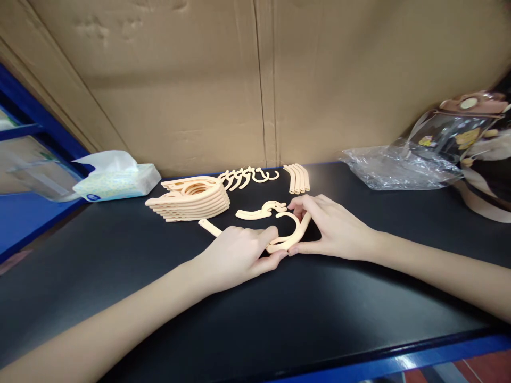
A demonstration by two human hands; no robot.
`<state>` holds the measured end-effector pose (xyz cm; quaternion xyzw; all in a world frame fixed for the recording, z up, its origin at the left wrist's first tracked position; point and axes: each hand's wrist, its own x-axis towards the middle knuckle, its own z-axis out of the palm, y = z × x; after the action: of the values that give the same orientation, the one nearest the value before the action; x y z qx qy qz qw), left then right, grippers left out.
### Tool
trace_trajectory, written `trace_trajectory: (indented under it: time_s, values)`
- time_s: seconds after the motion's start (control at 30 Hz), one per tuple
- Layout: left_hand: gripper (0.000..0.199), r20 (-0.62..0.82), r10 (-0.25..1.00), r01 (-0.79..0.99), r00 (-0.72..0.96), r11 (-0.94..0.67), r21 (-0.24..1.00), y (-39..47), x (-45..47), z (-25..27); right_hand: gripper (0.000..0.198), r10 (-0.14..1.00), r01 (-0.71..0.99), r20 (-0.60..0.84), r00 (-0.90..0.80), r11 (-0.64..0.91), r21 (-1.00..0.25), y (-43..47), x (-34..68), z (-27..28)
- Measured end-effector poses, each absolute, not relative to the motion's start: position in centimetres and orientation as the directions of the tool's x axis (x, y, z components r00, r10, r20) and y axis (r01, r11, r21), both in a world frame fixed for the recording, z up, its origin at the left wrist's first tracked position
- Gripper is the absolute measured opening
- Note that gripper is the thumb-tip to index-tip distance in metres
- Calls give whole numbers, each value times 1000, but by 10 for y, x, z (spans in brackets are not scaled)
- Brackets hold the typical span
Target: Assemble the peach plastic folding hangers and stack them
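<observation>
Between my two hands is a cream plastic folding hanger (296, 236) with a curved hook. My left hand (239, 254) is closed around its middle joint, and one straight arm of it sticks out to the left of the knuckles. With thumb and fingers, my right hand (331, 226) grips the other arm, which tilts upward. The joint itself is partly hidden by my left fingers. Just beyond my hands lies a loose hanger part with a hook (259, 211), flat on the black table.
Behind stand a stack of folded hangers (191, 202), a row of hook pieces (243, 178) and several loose arm pieces (296, 178). A tissue pack (120, 181) sits left; a clear plastic bag (395, 167) and a water bottle (459, 127) are right. Cardboard (179, 80) walls the back.
</observation>
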<state>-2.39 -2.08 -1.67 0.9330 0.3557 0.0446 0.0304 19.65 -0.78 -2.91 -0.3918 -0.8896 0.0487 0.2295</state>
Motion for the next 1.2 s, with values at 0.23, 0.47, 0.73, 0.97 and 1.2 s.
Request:
trace_trajectory:
  time_s: [0.23, 0.47, 0.73, 0.97, 1.2]
  values:
    - [23, 84, 644, 643, 760, -765, 44, -21, -24, -17, 52, 720, 655, 352, -598, 692, -304, -8, 198, -29]
    - [24, 92, 634, 635, 768, -772, 25, -21, -23, -17, 59, 683, 612, 366, -632, 730, -306, -7, 198, -30]
    - [24, 79, 639, 641, 765, -768, 7, -22, -24, -18, 68, 636, 585, 393, -664, 769, -256, -6, 199, -32]
    - [27, 74, 700, 697, 710, -714, 64, -24, -21, -17, 47, 594, 659, 581, -557, 741, -126, -10, 199, -26]
    - [29, 145, 742, 733, 654, -670, 123, -24, -21, -19, 29, 575, 595, 486, -658, 793, -133, -12, 197, -28]
